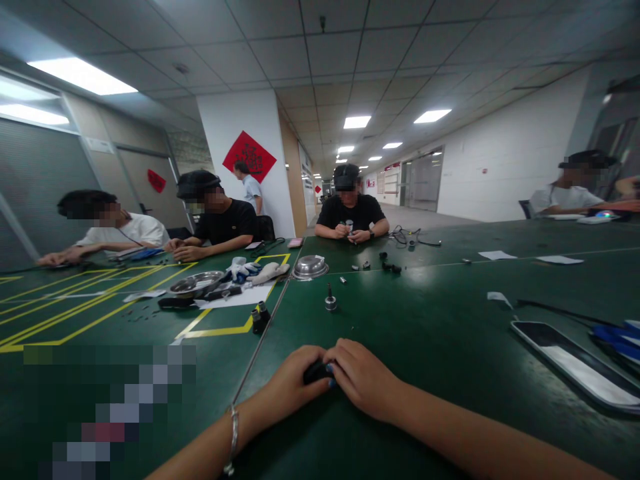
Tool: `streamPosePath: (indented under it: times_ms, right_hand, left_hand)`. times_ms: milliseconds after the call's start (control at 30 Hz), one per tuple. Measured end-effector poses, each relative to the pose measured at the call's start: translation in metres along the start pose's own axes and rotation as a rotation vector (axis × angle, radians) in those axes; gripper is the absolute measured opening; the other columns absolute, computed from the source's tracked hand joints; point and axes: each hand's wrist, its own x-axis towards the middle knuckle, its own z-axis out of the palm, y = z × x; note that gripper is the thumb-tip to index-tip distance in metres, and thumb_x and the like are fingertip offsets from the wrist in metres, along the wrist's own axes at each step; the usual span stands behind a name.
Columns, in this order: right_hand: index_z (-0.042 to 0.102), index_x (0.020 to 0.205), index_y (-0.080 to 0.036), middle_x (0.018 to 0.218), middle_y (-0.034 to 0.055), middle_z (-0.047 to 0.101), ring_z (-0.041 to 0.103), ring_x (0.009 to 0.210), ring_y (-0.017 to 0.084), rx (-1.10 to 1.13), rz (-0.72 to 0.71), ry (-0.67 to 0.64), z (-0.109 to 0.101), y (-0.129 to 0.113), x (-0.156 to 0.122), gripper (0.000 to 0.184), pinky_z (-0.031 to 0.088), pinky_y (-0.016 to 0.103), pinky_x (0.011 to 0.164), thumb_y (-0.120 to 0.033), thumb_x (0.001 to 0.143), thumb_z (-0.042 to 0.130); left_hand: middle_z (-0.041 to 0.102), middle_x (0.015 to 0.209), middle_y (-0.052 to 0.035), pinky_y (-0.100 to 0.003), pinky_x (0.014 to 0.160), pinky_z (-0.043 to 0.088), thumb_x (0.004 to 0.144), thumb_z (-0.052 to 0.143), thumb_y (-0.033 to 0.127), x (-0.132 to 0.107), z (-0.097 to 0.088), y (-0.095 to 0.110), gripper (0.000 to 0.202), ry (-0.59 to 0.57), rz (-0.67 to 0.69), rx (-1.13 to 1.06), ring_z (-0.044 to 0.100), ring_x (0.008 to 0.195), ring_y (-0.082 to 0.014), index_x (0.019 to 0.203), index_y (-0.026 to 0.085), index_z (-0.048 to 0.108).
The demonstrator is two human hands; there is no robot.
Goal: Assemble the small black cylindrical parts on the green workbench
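My left hand (294,379) and my right hand (367,385) meet low in the middle of the head view. Between them is a small black part (316,372), mostly hidden by the fingers. The left fingers curl around it, while the right fingers press against its right side. Its exact kind does not show. Just beyond my hands, a silvery round metal piece with an upright dark stem (331,302) stands on the green table (425,320). Left of that are black cylindrical parts (259,319), close to the table seam.
A metal bowl (310,267) lies upside down past the seam. A metal dish (196,283) and gloves (243,270) are farther left. At right lies a flat oblong dark-rimmed object (575,367). Across the table, a person (353,213) handles small parts; several others sit around.
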Motion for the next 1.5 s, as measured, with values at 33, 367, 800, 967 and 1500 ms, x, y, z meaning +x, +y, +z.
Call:
streamPosePath:
  times_ms: [33, 367, 800, 967, 1500]
  right_hand:
    - [0.053, 0.102, -0.016, 0.092, 0.0059, 0.054, 0.051, 0.085, 0.019, -0.009, -0.014, -0.011, -0.001, 0.0, 0.0, 0.016, 0.042, 0.031, 0.079, -0.01, 0.09, 0.044]
    - [0.052, 0.11, -0.018, 0.094, 0.006, 0.052, 0.049, 0.085, 0.019, -0.075, -0.053, -0.112, -0.003, -0.002, 0.002, 0.023, 0.04, 0.03, 0.077, -0.011, 0.09, 0.042]
    - [0.049, 0.11, -0.019, 0.092, 0.004, 0.05, 0.049, 0.083, 0.018, -0.046, -0.037, -0.092, 0.003, -0.002, 0.001, 0.021, 0.041, 0.03, 0.077, -0.013, 0.092, 0.04]
    - [0.05, 0.11, -0.019, 0.095, 0.0039, 0.049, 0.05, 0.08, 0.017, -0.054, 0.03, -0.092, 0.003, -0.005, 0.001, 0.021, 0.04, 0.028, 0.072, -0.014, 0.09, 0.044]
    - [0.051, 0.112, -0.018, 0.095, 0.0039, 0.051, 0.053, 0.079, 0.017, -0.083, 0.112, -0.066, -0.001, -0.014, -0.001, 0.024, 0.041, 0.027, 0.07, -0.011, 0.09, 0.046]
  left_hand:
    - [0.064, 0.101, -0.0051, -0.035, 0.088, 0.043, 0.077, 0.059, 0.025, 0.0, 0.0, 0.0, 0.022, -0.002, 0.006, 0.003, 0.056, 0.095, -0.022, 0.099, 0.019, 0.061]
    - [0.066, 0.102, -0.0043, -0.034, 0.089, 0.044, 0.077, 0.059, 0.021, 0.002, 0.002, -0.006, 0.02, -0.006, 0.04, -0.049, 0.057, 0.096, -0.0207, 0.096, 0.019, 0.063]
    - [0.064, 0.102, -0.0045, -0.035, 0.089, 0.043, 0.08, 0.058, 0.025, 0.001, 0.004, -0.009, 0.019, 0.006, 0.12, 0.059, 0.055, 0.094, -0.0213, 0.098, 0.021, 0.061]
    - [0.062, 0.097, -0.0051, -0.035, 0.084, 0.043, 0.081, 0.058, 0.022, 0.004, 0.005, -0.007, 0.014, 0.015, 0.142, 0.111, 0.055, 0.09, -0.0213, 0.094, 0.019, 0.06]
    - [0.063, 0.092, -0.0016, -0.029, 0.08, 0.043, 0.076, 0.063, 0.018, 0.007, 0.008, 0.002, 0.014, 0.052, 0.033, 0.152, 0.056, 0.088, -0.0191, 0.089, 0.02, 0.062]
